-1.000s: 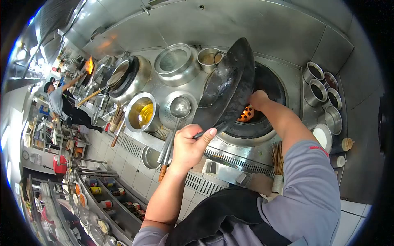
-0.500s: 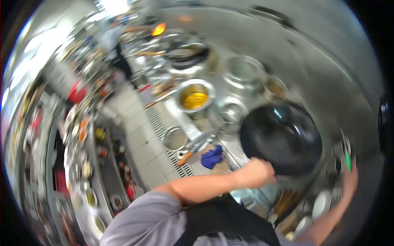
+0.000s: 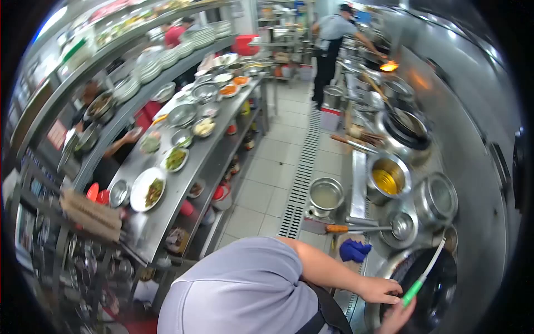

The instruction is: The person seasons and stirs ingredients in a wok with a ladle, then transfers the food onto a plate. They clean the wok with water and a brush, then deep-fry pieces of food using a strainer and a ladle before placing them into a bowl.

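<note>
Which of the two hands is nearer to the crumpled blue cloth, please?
Left. The left hand is below and right of the blue cloth in the view; the right hand is farther that way, gripping a green-handled tool.

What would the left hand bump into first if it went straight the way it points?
The left hand would probably meet the green handle in the right hand first. Depth is unclear, so it might pass under or over.

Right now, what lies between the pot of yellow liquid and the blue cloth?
A long-handled ladle lies between the pot and the cloth, in the head view.
</note>
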Demonstrator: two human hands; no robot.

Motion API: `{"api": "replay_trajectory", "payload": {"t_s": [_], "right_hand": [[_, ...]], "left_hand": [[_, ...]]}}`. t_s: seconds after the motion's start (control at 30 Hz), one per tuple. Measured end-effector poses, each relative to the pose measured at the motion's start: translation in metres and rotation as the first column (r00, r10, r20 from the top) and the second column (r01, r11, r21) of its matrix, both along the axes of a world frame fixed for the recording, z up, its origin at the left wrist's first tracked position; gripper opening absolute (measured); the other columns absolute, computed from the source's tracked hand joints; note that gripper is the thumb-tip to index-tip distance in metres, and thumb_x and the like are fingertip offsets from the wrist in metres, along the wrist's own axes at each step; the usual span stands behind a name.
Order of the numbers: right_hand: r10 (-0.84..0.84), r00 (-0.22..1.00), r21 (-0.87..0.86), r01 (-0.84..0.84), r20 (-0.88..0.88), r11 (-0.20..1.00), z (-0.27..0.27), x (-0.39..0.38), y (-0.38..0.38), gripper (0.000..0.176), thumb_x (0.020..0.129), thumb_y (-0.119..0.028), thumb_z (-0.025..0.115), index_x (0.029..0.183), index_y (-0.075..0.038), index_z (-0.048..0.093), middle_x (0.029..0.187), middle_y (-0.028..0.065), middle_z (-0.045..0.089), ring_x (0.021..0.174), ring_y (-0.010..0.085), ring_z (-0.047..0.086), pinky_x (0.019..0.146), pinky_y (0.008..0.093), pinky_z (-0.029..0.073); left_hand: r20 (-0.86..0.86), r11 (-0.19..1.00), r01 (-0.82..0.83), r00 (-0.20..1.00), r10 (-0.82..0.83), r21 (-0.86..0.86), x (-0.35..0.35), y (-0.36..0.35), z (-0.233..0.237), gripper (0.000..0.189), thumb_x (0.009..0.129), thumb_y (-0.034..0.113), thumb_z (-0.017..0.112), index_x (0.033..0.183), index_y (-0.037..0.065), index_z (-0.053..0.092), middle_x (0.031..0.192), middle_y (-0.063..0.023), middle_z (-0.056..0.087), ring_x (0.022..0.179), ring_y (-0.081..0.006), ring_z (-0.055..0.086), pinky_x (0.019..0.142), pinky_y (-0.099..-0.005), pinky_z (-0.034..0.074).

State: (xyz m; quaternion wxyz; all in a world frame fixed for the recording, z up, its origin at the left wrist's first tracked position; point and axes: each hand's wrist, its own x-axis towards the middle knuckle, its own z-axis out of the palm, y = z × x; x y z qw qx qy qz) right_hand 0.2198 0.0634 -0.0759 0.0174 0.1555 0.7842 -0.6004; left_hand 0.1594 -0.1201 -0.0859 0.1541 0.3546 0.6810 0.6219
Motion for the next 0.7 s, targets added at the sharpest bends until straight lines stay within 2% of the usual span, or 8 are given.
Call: {"api": "replay_trajectory", "payload": {"t_s": [0.07,0.1,0.13,0.17,0.27,0.37,0.53,0.7], "right_hand": [[0.242,0.893,-0.046,-0.280,-0.380,0.959,-0.060,-0.025,-0.061,0.053,0.090,-0.009,0.051,0.139,0.001,0.033,0.123,0.0156,0.051,0.105,0.0206,0.055,0.088,0.0329,0.046],[0.542,0.695,0.561,-0.236,-0.473,0.793,-0.032,-0.026,-0.113,0.058,0.089,-0.006,0.052,0.141,0.000,0.029,0.132,0.0171,0.046,0.101,0.0187,0.056,0.083,0.0298,0.048],[0.671,0.599,0.627,-0.331,-0.438,0.705,-0.022,-0.028,-0.147,0.065,0.087,-0.004,0.054,0.144,-0.001,0.024,0.138,0.0188,0.041,0.096,0.0172,0.058,0.076,0.0264,0.049],[0.613,0.764,-0.080,-0.637,-0.200,0.767,0.001,-0.019,-0.184,0.073,0.084,-0.001,0.057,0.146,-0.004,0.019,0.131,0.0169,0.046,0.088,0.0140,0.058,0.071,0.0240,0.049],[0.892,0.450,0.038,-0.891,-0.050,0.452,-0.016,-0.042,-0.242,0.071,0.082,-0.002,0.061,0.144,-0.005,0.027,0.111,0.0123,0.056,0.080,0.0114,0.057,0.070,0.0241,0.048],[0.930,0.363,0.107,-0.928,0.056,0.356,-0.027,-0.047,-0.306,0.061,0.080,-0.009,0.065,0.136,-0.002,0.043,0.096,0.0115,0.062,0.073,0.0151,0.060,0.069,0.0272,0.049],[0.896,0.047,0.386,-0.912,0.442,-0.142,-0.073,-0.066,-0.395,0.054,0.084,-0.028,0.062,0.130,-0.002,0.048,0.102,0.0186,0.064,0.089,0.0334,0.062,0.079,0.0390,0.049],[0.856,0.034,0.473,-0.845,0.517,-0.252,-0.085,-0.082,-0.463,0.054,0.085,-0.031,0.058,0.131,-0.004,0.047,0.121,0.0219,0.056,0.111,0.0369,0.054,0.092,0.0434,0.045]], "left_hand": [[0.032,0.994,-0.109,0.993,0.109,0.001,-0.003,-0.039,-0.015,0.045,0.094,0.040,0.048,0.108,-0.003,0.050,0.101,-0.0158,0.056,0.096,-0.0269,0.057,0.085,-0.0395,0.045],[0.110,0.972,-0.230,0.968,0.224,0.048,-0.006,-0.069,-0.016,0.043,0.093,0.040,0.051,0.105,-0.002,0.051,0.096,-0.0143,0.058,0.091,-0.0238,0.058,0.080,-0.0381,0.047],[0.192,0.934,-0.348,0.926,0.327,0.087,-0.007,-0.100,-0.020,0.041,0.092,0.039,0.053,0.102,-0.001,0.052,0.091,-0.0128,0.061,0.086,-0.0207,0.058,0.076,-0.0368,0.048],[0.328,0.888,-0.449,0.856,0.399,0.093,-0.005,-0.134,-0.031,0.037,0.093,0.037,0.053,0.101,0.001,0.051,0.083,-0.0104,0.060,0.080,-0.0179,0.058,0.071,-0.0364,0.049],[0.269,0.765,-0.599,0.716,0.644,-0.236,0.028,-0.282,0.004,0.039,0.092,0.029,0.055,0.116,0.000,0.046,0.106,-0.0182,0.058,0.100,-0.0257,0.059,0.083,-0.0368,0.048],[-0.160,0.294,-0.880,0.374,0.914,-0.374,0.101,-0.426,0.089,0.053,0.084,0.028,0.063,0.130,0.008,0.046,0.120,-0.0201,0.055,0.110,-0.0350,0.055,0.093,-0.0407,0.043],[-0.788,-0.650,-0.731,-0.267,0.554,-0.208,0.226,-0.606,0.180,0.046,0.085,0.029,0.064,0.126,0.013,0.052,0.116,-0.0145,0.060,0.102,-0.0309,0.060,0.084,-0.0375,0.048],[-0.968,-0.844,-0.533,-0.173,0.180,-0.062,0.292,-0.717,0.231,0.038,0.088,0.026,0.058,0.124,0.014,0.053,0.109,-0.0142,0.061,0.099,-0.0339,0.058,0.082,-0.0426,0.047]]}}
